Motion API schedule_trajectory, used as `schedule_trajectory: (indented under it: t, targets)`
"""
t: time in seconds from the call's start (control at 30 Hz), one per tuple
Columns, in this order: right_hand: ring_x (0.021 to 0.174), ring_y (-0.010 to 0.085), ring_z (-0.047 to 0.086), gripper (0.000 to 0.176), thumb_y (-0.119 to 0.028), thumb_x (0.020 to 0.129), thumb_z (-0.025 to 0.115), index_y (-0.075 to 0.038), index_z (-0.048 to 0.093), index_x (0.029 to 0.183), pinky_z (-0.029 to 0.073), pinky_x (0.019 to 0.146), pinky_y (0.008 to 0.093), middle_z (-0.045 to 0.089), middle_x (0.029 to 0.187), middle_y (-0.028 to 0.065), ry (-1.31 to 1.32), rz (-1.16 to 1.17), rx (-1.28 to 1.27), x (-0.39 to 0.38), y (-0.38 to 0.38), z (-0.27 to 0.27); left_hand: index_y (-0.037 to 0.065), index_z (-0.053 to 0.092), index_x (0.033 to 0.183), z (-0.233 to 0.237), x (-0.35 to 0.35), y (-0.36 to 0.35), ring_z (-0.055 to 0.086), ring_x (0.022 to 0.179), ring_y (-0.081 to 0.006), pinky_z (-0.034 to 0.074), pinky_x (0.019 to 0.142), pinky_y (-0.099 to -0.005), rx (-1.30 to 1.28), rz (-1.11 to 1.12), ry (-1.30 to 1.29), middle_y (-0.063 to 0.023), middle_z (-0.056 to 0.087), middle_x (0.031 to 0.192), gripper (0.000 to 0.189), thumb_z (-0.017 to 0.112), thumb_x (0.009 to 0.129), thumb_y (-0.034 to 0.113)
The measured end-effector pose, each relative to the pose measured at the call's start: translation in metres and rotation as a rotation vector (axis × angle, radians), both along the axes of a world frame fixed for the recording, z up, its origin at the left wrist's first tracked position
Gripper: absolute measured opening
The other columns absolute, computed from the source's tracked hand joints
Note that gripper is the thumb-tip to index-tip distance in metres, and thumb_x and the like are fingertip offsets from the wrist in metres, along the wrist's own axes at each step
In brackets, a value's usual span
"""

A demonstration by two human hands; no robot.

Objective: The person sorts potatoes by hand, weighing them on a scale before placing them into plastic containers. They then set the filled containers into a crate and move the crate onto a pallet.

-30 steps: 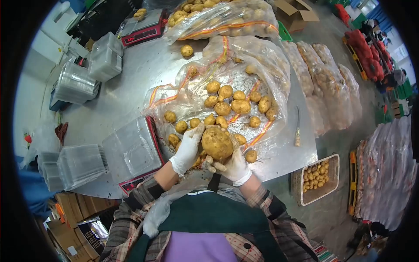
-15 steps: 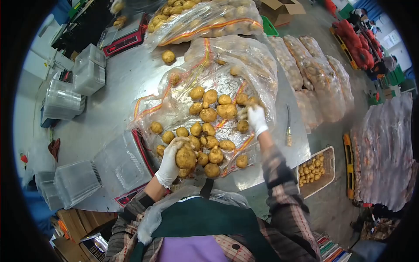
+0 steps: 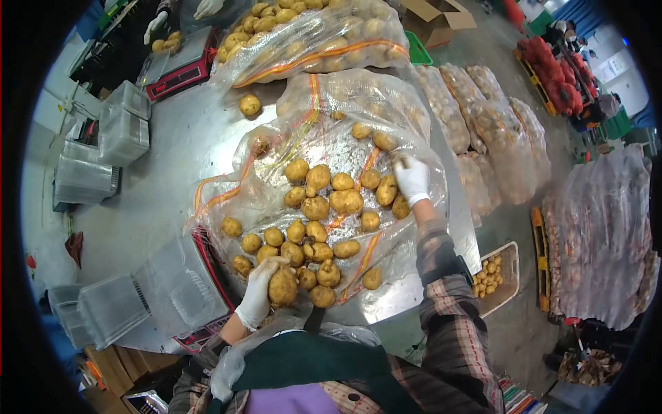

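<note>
My left hand (image 3: 255, 295), in a white glove, is closed around a large potato (image 3: 283, 286) near the table's front edge. Several loose potatoes (image 3: 345, 201) lie just beyond it on an opened clear plastic bag (image 3: 276, 176) with red and yellow stripes. On the bag's right side, my right hand (image 3: 412, 178), also gloved, has its fingers curled down against the plastic. Its fingertips point away from me, and what they grip, if anything, I cannot make out. Close to that hand lie a potato (image 3: 385, 141) and another potato (image 3: 387, 190).
A filled potato bag (image 3: 324, 52) sits at the far side of the metal table (image 3: 165, 172). Scales (image 3: 183, 72) and clear plastic tubs (image 3: 114, 310) stand left. A crate of potatoes (image 3: 488, 279) and full sacks (image 3: 503, 138) are on the floor. Another person's gloved hand (image 3: 157, 27) shows top left.
My right hand has moved farther away from me along the bag's right side, and more potatoes show near it. My left hand still holds the large potato. The view has shifted slightly.
</note>
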State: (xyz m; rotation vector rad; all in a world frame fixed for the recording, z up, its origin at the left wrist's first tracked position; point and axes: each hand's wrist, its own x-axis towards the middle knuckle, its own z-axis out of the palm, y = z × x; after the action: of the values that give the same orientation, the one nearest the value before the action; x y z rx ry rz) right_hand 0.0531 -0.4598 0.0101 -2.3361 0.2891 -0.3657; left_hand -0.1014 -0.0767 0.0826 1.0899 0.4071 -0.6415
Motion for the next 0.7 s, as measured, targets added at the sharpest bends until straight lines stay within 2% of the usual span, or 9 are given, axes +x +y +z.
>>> schedule_trajectory:
  t: [0.07, 0.13, 0.23, 0.33, 0.37, 0.47, 0.53, 0.6, 0.7]
  targets:
    - [0.097, 0.0349, 0.063, 0.024, -0.017, 0.083, 0.057, -0.009, 0.07, 0.102, 0.05, 0.086, 0.0427, 0.067, 0.102, 0.0187, 0.017, 0.189, -0.177, 0.03, 0.008, -0.035, 0.002, 0.056, 0.114, -0.003, -0.001, 0.001, 0.064, 0.084, -0.0192, 0.054, 0.076, -0.031, 0.006, -0.018, 0.008, -0.011, 0.064, 0.097, 0.026, 0.045, 0.099, 0.02]
    - [0.103, 0.0356, 0.061, 0.027, -0.016, 0.084, 0.054, -0.009, 0.069, 0.106, 0.049, 0.089, 0.0444, 0.065, 0.109, 0.0189, 0.25, 0.002, -0.463, 0.055, 0.02, -0.024, 0.001, 0.057, 0.112, -0.006, -0.002, 0.003, 0.063, 0.089, -0.0179, 0.051, 0.082, -0.0295, 0.06, -0.049, -0.033, -0.01, 0.064, 0.098, 0.025, 0.046, 0.099, 0.019]
    - [0.105, 0.0365, 0.061, 0.03, -0.016, 0.084, 0.053, -0.008, 0.068, 0.108, 0.048, 0.089, 0.0447, 0.064, 0.112, 0.0189, 0.475, 0.096, -0.559, 0.095, 0.021, -0.023, 0.0, 0.058, 0.111, -0.001, -0.001, 0.002, 0.061, 0.095, -0.0165, 0.048, 0.086, -0.0283, 0.075, -0.033, -0.009, -0.0087, 0.064, 0.1, 0.023, 0.048, 0.098, 0.017]
    - [0.104, 0.0376, 0.061, 0.041, -0.02, 0.079, 0.059, -0.006, 0.063, 0.117, 0.048, 0.089, 0.0462, 0.063, 0.116, 0.0199, 0.199, -0.101, -0.62, 0.119, 0.027, -0.073, 0.0, 0.058, 0.11, 0.001, -0.002, 0.006, 0.06, 0.095, -0.0162, 0.047, 0.086, -0.0281, 0.099, -0.021, -0.016, -0.0083, 0.064, 0.101, 0.023, 0.048, 0.098, 0.017]
    - [0.105, 0.0362, 0.061, 0.044, -0.022, 0.081, 0.058, -0.007, 0.06, 0.122, 0.048, 0.09, 0.0465, 0.061, 0.121, 0.0193, 0.359, -0.097, -0.594, 0.132, 0.025, -0.087, 0.0, 0.059, 0.109, 0.002, -0.002, 0.007, 0.06, 0.095, -0.0159, 0.047, 0.087, -0.0279, 0.12, -0.003, -0.004, -0.0079, 0.064, 0.101, 0.023, 0.048, 0.098, 0.017]
    - [0.103, 0.0336, 0.063, 0.037, -0.024, 0.087, 0.053, -0.006, 0.062, 0.118, 0.05, 0.086, 0.043, 0.063, 0.119, 0.0181, 0.498, 0.132, -0.58, 0.098, 0.046, -0.012, 0.0, 0.06, 0.109, 0.004, -0.004, 0.014, 0.06, 0.095, -0.0154, 0.046, 0.087, -0.0276, 0.195, 0.021, -0.049, -0.0079, 0.064, 0.101, 0.024, 0.048, 0.098, 0.017]
    - [0.101, 0.0292, 0.065, 0.039, -0.03, 0.093, 0.048, -0.005, 0.059, 0.121, 0.054, 0.08, 0.0417, 0.061, 0.12, 0.0187, 0.611, 0.196, 0.304, 0.077, 0.045, 0.015, -0.001, 0.06, 0.109, 0.014, -0.002, 0.014, 0.061, 0.095, -0.0155, 0.048, 0.087, -0.0283, 0.145, 0.042, -0.022, -0.0086, 0.064, 0.101, 0.026, 0.048, 0.098, 0.02]
    - [0.092, 0.0276, 0.066, 0.044, -0.036, 0.095, 0.048, -0.004, 0.054, 0.125, 0.053, 0.066, 0.0367, 0.062, 0.118, 0.0154, 0.379, 0.158, 1.365, 0.052, 0.05, -0.012, -0.001, 0.06, 0.109, 0.016, -0.006, 0.021, 0.061, 0.094, -0.0158, 0.048, 0.087, -0.0283, 0.084, 0.053, -0.001, -0.0093, 0.064, 0.102, 0.028, 0.047, 0.098, 0.021]
    - [0.092, 0.0302, 0.064, 0.061, -0.049, 0.094, 0.048, -0.006, 0.042, 0.137, 0.053, 0.065, 0.0357, 0.056, 0.126, 0.0202, 0.361, 0.407, 1.967, -0.016, 0.094, 0.054, 0.0, 0.056, 0.112, 0.019, -0.007, 0.022, 0.064, 0.091, -0.0217, 0.055, 0.079, -0.0362, -0.09, 0.09, 0.074, -0.0121, 0.063, 0.101, 0.03, 0.045, 0.099, 0.024]
